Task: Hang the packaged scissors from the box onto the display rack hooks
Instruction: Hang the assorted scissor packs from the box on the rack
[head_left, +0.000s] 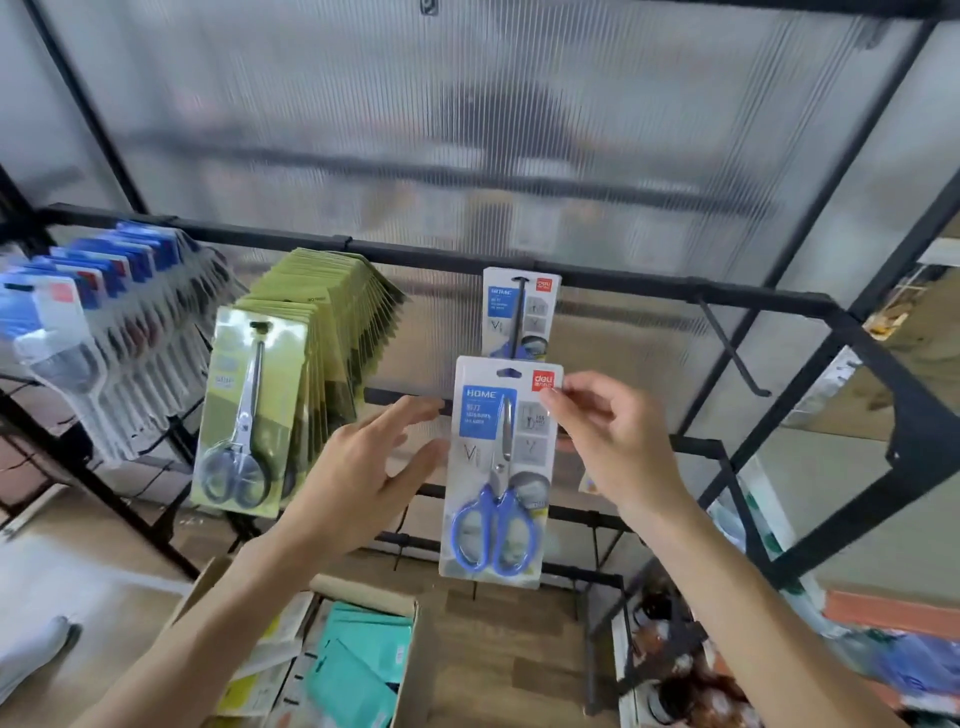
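Note:
A white pack of blue-handled scissors (498, 467) hangs upright in front of the rack, below the tip of a black hook (519, 317). My right hand (608, 441) pinches the pack's upper right corner. My left hand (369, 478) is spread just left of the pack, fingers straight, holding nothing. One matching pack (521, 312) hangs further back on that same hook. The cardboard box (415, 639) sits on the floor below, with teal and yellowish packs inside.
A thick row of green-carded scissors (296, 384) fills the hook to the left, and blue-and-white packs (88, 332) fill the far-left one. A bare hook (732, 353) juts out at the right. The black rail (415, 257) runs across. Cluttered shelves stand lower right.

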